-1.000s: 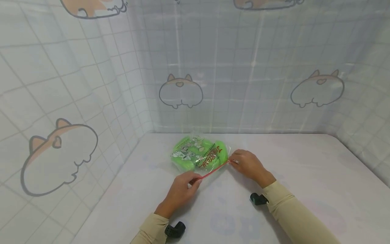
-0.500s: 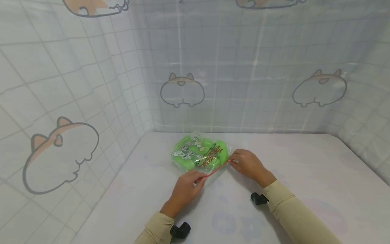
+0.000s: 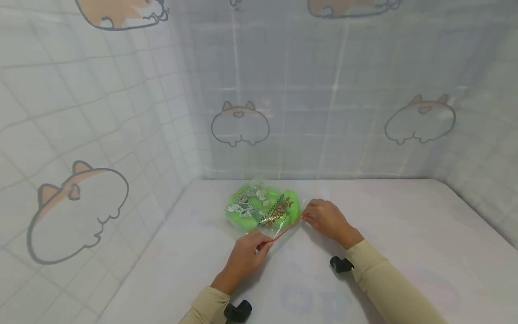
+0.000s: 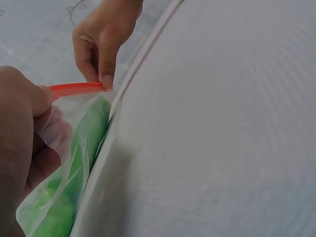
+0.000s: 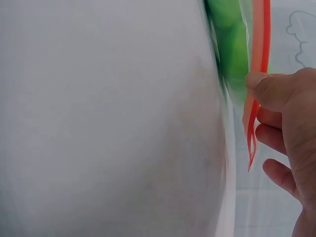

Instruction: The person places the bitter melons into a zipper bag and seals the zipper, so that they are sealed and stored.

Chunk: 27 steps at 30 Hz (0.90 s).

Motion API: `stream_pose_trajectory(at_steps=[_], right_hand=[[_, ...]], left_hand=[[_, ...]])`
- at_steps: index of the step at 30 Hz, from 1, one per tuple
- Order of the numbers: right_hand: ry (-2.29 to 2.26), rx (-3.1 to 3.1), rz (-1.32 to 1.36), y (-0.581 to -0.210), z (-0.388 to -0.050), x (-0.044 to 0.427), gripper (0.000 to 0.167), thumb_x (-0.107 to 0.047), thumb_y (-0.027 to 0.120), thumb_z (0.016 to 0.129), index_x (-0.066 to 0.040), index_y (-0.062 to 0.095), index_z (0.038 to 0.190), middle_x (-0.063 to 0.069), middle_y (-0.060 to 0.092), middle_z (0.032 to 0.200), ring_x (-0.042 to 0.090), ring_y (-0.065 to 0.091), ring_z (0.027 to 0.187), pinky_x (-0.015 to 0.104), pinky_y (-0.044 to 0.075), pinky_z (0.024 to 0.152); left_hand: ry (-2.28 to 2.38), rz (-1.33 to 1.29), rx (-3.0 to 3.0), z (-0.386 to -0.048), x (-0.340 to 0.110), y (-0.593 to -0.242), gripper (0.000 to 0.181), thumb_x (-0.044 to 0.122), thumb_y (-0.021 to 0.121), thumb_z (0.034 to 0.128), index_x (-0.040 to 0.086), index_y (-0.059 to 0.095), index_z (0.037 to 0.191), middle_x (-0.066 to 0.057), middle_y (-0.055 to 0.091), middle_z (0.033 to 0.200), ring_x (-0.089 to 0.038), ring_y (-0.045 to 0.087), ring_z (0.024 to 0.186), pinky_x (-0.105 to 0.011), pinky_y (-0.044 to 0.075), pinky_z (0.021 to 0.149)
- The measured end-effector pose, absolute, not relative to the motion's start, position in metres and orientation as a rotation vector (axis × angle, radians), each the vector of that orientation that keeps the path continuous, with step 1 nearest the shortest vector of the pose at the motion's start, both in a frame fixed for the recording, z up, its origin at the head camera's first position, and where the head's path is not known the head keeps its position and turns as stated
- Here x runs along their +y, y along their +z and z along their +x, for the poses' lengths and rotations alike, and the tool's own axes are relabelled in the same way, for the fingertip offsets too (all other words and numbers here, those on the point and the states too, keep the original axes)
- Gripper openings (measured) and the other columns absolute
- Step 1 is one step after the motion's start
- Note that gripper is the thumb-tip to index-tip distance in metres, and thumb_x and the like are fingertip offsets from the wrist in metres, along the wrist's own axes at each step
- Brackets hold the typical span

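A clear plastic zip bag [image 3: 259, 209] with printed cartoon figures lies on the table, bulging with green contents. A red zip strip [image 3: 286, 230] edges its near side. My left hand [image 3: 244, 256] pinches this strip toward its left part, and my right hand [image 3: 328, 222] pinches it by the right end. In the right wrist view, thumb and forefinger of the right hand [image 5: 291, 103] grip the red strip [image 5: 260, 39], whose loose end looks slightly parted below them. The left wrist view has the left hand [image 4: 17, 128] close up; what its fingertips do there is partly hidden.
The white table [image 3: 388, 216] stretches to both sides of the bag. White curtains with a grid and cartoon animals [image 3: 240, 126] enclose it at the back and sides. A black wrist camera [image 3: 238, 310] sits at each sleeve cuff.
My left hand has shifted slightly right along the red strip, nearer to the right hand. The right hand keeps its pinch at about the same place. The head view has tilted a little.
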State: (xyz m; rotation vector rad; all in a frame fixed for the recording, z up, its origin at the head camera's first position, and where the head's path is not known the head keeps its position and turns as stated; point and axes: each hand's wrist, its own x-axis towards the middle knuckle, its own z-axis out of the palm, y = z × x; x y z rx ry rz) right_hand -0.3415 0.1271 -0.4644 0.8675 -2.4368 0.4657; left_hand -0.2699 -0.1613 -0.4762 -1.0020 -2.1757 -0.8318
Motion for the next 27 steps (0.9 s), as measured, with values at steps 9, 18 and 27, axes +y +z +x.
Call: stream_pose_trajectory(at_steps=[9, 18, 27], right_hand=[[0.518, -2.425, 0.817, -0.468, -0.349, 0.135, 0.010, -0.015, 0.083, 0.083, -0.013, 0.080, 0.092, 0.000, 0.071, 0.095, 0.020, 0.066, 0.090, 0.042, 0.056, 0.077], [0.604, -2.471, 0.720, -0.468, -0.349, 0.139, 0.011, -0.014, 0.083, 0.083, -0.013, 0.081, 0.094, 0.000, 0.069, 0.096, 0.022, 0.064, 0.090, 0.042, 0.055, 0.077], [0.751, -2.556, 0.517, -0.470, -0.352, 0.141, 0.011, -0.015, 0.082, 0.084, -0.013, 0.081, 0.095, 0.003, 0.067, 0.099, 0.025, 0.064, 0.094, 0.046, 0.055, 0.080]], left_hand=[[-0.835, -0.993, -2.181, -0.270, -0.163, -0.476, 0.010, 0.005, 0.078, 0.0842, 0.011, 0.074, 0.090, 0.008, 0.059, 0.076, -0.003, 0.052, 0.069, -0.016, 0.046, 0.059], [-0.858, -1.005, -2.175, -0.268, -0.162, -0.476, 0.007, 0.005, 0.077, 0.0865, 0.009, 0.073, 0.090, 0.007, 0.061, 0.078, -0.004, 0.056, 0.069, -0.016, 0.048, 0.061], [-0.860, -1.012, -2.154, -0.268, -0.163, -0.476, 0.012, 0.002, 0.078, 0.0840, 0.009, 0.072, 0.092, 0.006, 0.062, 0.079, -0.004, 0.057, 0.069, -0.016, 0.049, 0.061]])
